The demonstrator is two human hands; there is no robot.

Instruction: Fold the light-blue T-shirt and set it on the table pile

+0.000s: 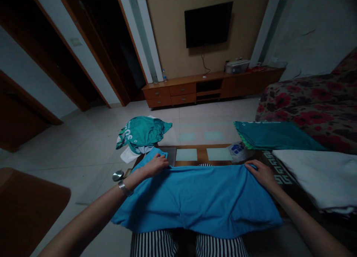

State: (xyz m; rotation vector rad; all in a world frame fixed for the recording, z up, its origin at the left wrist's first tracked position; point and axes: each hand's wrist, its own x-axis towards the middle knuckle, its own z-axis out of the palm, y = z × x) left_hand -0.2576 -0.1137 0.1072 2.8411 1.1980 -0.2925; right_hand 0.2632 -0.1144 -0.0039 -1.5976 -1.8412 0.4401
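Close to the body, a blue cloth (pixel 200 201) is spreading wide

Over striped trousers (pixel 153 246), the blue cloth is hanging in loose folds from its far edge. The left hand (pixel 156 164) is pinching that edge, and the right hand (pixel 259 172) is pinching it well apart, near the other end. The fabric is looking light, soft and hardly fragile; its middle may be sagging, so gripping both ends of the edge is seeming best. Farther, the desk (pixel 202 156) is carrying a plastic bag (pixel 240 151). On the right, folded teal garments (pixel 276 136) are lying behind white fabric (pixel 320 175); on the left, a teal heap (pixel 143 132) is lying crumpled. Beyond, a television (pixel 208 25) is hanging above a cabinet (pixel 182 95).
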